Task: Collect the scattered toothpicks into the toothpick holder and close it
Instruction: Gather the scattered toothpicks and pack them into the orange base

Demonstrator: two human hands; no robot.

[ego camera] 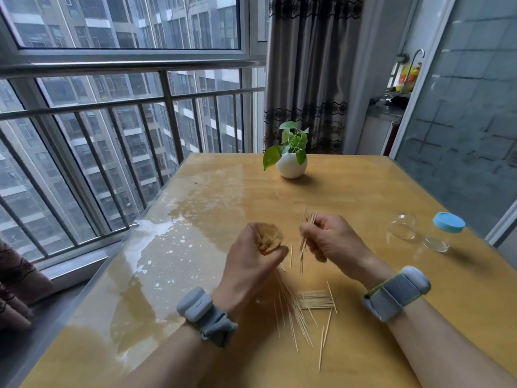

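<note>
While the left grip [251, 256] clutches a thick bundle of toothpicks [268, 238], the right grip [330, 239] pinches a thinner bunch [303, 243]. Loose toothpicks [316, 299] lie on the bench [223, 205] near the wrists. Far right, well apart from both hands, lie a clear holder cup [402, 226] and a blue-capped piece [447, 224].

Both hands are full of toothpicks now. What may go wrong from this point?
The bundle gripped by the left hand fans out loosely, so sticks may slip back down. The holder stands far right, apparently with its blue lid on, while the right hand also holds a small bunch; opening it may spill them. The scattered toothpicks are pale like the table and easily overlooked.
</note>
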